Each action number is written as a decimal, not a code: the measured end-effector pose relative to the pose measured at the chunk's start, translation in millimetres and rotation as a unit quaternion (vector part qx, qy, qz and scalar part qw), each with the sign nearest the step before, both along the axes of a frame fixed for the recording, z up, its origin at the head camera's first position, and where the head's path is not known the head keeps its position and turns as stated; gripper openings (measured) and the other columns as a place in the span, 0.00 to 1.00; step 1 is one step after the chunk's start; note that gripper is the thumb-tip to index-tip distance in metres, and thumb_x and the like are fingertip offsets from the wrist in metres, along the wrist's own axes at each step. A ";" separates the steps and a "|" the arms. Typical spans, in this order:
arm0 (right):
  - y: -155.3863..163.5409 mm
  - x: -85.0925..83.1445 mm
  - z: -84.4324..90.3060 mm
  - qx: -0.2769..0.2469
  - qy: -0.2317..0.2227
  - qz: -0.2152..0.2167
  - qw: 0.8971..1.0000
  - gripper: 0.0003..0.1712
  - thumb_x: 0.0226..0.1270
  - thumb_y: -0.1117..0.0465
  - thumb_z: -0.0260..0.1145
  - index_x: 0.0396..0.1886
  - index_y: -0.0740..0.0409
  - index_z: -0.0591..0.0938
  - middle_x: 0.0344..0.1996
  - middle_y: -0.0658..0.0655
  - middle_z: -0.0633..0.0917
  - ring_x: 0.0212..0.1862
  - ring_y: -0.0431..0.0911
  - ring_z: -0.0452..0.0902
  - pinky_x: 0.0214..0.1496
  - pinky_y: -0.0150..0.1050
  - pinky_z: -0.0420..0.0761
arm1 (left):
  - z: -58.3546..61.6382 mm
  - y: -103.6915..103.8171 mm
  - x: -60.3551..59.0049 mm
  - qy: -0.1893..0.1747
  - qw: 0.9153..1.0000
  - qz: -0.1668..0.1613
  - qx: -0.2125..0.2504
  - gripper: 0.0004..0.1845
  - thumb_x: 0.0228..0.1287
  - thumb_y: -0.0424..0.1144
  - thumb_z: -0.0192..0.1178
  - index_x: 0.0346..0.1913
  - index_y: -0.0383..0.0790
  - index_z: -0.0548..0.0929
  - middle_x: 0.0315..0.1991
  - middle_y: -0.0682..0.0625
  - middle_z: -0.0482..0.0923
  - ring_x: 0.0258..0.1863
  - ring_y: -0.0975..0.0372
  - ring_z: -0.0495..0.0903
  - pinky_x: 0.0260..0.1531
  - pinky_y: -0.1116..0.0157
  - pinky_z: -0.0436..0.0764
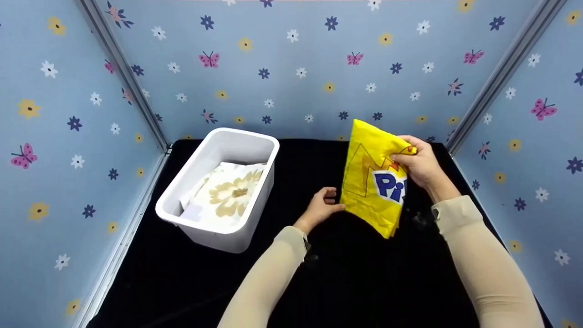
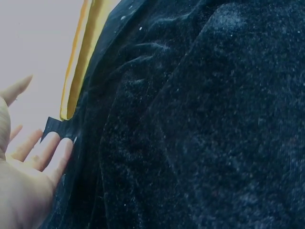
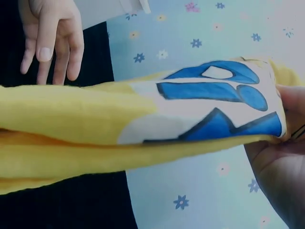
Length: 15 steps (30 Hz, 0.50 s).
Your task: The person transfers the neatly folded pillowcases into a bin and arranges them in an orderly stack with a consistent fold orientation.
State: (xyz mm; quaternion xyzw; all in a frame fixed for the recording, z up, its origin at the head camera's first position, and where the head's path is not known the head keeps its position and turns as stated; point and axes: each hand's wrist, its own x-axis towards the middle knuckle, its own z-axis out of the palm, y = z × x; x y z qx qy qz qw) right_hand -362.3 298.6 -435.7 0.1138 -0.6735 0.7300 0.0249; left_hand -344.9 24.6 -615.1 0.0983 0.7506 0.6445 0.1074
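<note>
My right hand (image 1: 419,165) grips the upper right corner of a folded yellow cloth (image 1: 371,182) with blue letters and holds it up above the black velvet table (image 1: 364,282). The right wrist view shows the folded yellow cloth (image 3: 95,124) from close up, with my right hand (image 3: 281,157) pinching its printed end. Beside the cloth's lower left edge is my left hand (image 1: 322,205), fingers relaxed, the thumb at the edge. From the left wrist, the left hand (image 2: 28,157) spreads straight fingers near the yellow cloth's edge (image 2: 78,62).
A white plastic bin (image 1: 227,237) stands at the left of the table and holds a folded cream cloth with a tan flower (image 1: 232,193). Blue walls with flowers and butterflies close in the table on three sides.
</note>
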 end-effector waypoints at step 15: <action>-4.5 5.8 5.3 0.004 0.002 0.029 1.000 0.26 0.64 0.86 0.66 0.46 0.52 0.91 0.41 0.52 0.88 0.41 0.43 0.87 0.43 0.35 0.91 | -1.5 -0.8 2.1 -0.042 0.996 -0.054 0.050 0.26 0.67 0.28 0.74 0.67 0.34 0.83 0.56 0.40 0.89 0.45 0.60 0.88 0.48 0.65 0.88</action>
